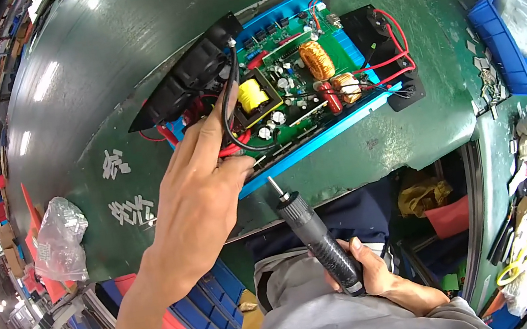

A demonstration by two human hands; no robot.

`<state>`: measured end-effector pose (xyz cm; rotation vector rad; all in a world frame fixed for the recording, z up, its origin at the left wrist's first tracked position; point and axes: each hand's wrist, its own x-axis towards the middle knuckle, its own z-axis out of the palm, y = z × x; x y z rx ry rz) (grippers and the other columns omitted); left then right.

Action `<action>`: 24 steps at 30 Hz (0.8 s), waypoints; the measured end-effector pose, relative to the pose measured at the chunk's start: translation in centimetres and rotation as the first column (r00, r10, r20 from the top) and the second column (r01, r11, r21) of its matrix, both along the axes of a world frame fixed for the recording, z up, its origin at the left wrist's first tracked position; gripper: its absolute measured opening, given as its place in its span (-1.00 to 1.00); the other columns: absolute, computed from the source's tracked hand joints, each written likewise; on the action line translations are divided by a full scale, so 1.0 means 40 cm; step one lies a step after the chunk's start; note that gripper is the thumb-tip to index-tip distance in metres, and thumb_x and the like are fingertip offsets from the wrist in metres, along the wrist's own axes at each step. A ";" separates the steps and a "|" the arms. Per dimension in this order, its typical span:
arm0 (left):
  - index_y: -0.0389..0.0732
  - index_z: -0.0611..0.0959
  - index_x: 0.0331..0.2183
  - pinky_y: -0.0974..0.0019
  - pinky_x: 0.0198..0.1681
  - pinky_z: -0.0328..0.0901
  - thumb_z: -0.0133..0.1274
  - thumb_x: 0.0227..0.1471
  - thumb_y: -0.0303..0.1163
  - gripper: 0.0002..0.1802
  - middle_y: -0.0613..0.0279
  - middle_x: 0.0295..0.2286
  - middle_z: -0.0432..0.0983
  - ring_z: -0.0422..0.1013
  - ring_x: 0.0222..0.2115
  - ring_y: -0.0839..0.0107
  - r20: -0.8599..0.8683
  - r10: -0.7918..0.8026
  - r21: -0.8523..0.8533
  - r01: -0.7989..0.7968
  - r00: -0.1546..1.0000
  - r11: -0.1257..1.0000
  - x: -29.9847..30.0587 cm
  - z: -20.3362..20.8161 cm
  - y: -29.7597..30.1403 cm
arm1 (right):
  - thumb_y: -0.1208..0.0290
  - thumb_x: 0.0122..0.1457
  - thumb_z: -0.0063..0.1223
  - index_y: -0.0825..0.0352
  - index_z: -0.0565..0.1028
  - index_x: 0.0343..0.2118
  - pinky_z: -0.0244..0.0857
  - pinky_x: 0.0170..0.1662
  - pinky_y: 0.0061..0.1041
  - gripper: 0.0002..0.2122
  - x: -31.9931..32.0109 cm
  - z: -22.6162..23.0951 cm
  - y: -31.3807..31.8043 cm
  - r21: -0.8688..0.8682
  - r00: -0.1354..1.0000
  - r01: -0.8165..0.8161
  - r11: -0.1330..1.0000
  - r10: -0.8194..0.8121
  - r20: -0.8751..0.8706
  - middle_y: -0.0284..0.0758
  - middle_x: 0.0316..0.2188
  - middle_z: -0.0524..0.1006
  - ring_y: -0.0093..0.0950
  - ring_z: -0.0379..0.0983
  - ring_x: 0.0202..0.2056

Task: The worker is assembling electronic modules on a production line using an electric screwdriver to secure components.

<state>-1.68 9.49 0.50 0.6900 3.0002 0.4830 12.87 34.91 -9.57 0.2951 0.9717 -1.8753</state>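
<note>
My left hand (194, 178) reaches over the left end of a blue metal housing (322, 145) with a green circuit board inside. Its index finger stretches up beside a looped black cable (227, 119); the thumb lies apart from it, near the housing's front edge. The other fingertips are partly hidden. A black end panel with fans (185, 74) leans at the housing's left. Below the housing, my right hand (375, 270) is closed round the lower end of a black electric screwdriver (319, 241). The screwdriver's bit points up toward the blue edge, apart from it.
Small pale strips (132, 211) lie in piles on the green bench (372, 162) at left. A clear plastic bag (62, 239) rests by the bench's left edge. At right stand a blue bin (507, 50) and hanging tools. Red wires run to a black end plate (368, 33).
</note>
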 end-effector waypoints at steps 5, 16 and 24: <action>-0.45 0.69 -0.30 0.00 0.28 0.15 0.08 -0.03 -0.68 -0.81 -0.14 0.32 0.10 0.21 0.23 -0.15 0.129 0.013 0.009 -0.014 0.992 1.000 0.016 0.026 -0.003 | -0.48 0.25 -0.64 0.42 0.35 0.15 0.22 -0.46 -0.58 -0.07 -0.004 0.007 -0.008 0.045 0.998 -0.036 0.998 0.034 0.056 -0.29 -0.58 0.50 -0.56 0.36 -0.59; -0.45 0.64 -0.23 -0.09 0.30 0.14 0.25 -0.12 -0.58 -0.68 -0.23 0.33 0.04 0.15 0.25 -0.25 0.130 -0.004 -0.103 0.018 0.992 0.995 0.037 0.025 0.021 | -0.52 0.21 -0.61 0.42 0.36 0.16 0.21 -0.47 -0.59 -0.04 0.001 0.009 -0.006 0.097 0.999 -0.051 0.994 0.049 0.017 -0.30 -0.56 0.51 -0.57 0.35 -0.59; -0.48 0.61 -0.25 -0.02 0.27 0.20 0.16 -0.07 -0.59 -0.73 -0.17 0.27 0.19 0.34 0.17 -0.07 0.051 0.012 -0.026 -0.011 0.999 1.000 0.047 0.003 0.003 | -0.52 0.21 -0.47 0.41 0.34 0.24 0.22 -0.47 -0.54 -0.04 0.000 -0.010 -0.010 -0.055 0.980 -0.083 0.995 0.091 0.178 -0.29 -0.60 0.49 -0.52 0.37 -0.59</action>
